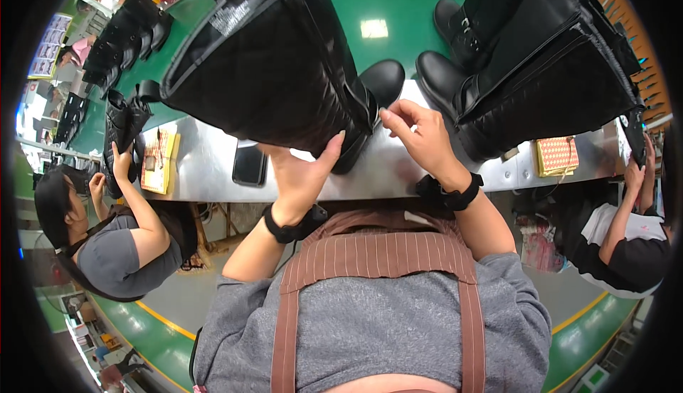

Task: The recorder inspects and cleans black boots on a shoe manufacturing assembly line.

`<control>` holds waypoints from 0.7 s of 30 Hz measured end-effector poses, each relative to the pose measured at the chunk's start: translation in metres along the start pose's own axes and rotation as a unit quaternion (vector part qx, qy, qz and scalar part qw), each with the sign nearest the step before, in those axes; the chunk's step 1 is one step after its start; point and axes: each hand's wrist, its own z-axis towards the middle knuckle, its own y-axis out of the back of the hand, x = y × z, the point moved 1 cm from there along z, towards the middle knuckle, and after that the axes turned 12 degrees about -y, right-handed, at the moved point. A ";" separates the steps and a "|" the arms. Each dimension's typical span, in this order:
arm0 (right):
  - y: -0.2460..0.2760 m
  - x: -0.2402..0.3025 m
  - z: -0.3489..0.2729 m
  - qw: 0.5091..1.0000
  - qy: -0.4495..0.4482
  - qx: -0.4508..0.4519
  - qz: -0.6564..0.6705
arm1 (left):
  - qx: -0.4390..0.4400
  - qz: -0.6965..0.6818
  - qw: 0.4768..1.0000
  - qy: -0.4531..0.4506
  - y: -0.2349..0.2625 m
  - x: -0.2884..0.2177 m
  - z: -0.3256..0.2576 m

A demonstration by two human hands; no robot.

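Observation:
A tall black boot (263, 73) stands in front of me, its wide shaft leaning to the left and its rounded toe pointing away. Low on the shaft, near the ankle, my left hand (302, 172) grips it, thumb against the outside and the other fingers partly hidden underneath. My right hand (427, 140) is beside the boot's ankle strap, thumb and forefinger pinched together. Whatever may be between those fingertips is too small to make out. To the right, another tall black boot (541, 87) leans over the table, apart from my right hand.
A metal-edged table (206, 169) with a green top carries more black boots (484, 23). A dark phone (250, 164) lies left of my hands; yellow patterned pads (161, 162) lie along the edge. Co-workers (121, 243) handle footwear on both sides.

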 end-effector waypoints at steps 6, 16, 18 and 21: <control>-0.032 -0.053 -0.004 0.987 -0.136 0.075 0.044 | 0.094 -0.198 0.958 0.187 -0.014 0.021 -0.032; -0.022 -0.053 0.015 0.933 -0.198 0.302 0.007 | 0.157 -0.236 0.918 0.276 -0.016 0.032 -0.054; -0.022 -0.050 0.015 0.934 -0.198 0.297 0.003 | 0.216 -0.203 0.916 0.272 -0.010 0.035 -0.053; -0.022 -0.049 0.011 0.941 -0.190 0.280 0.001 | 0.231 -0.193 0.917 0.263 -0.008 0.038 -0.047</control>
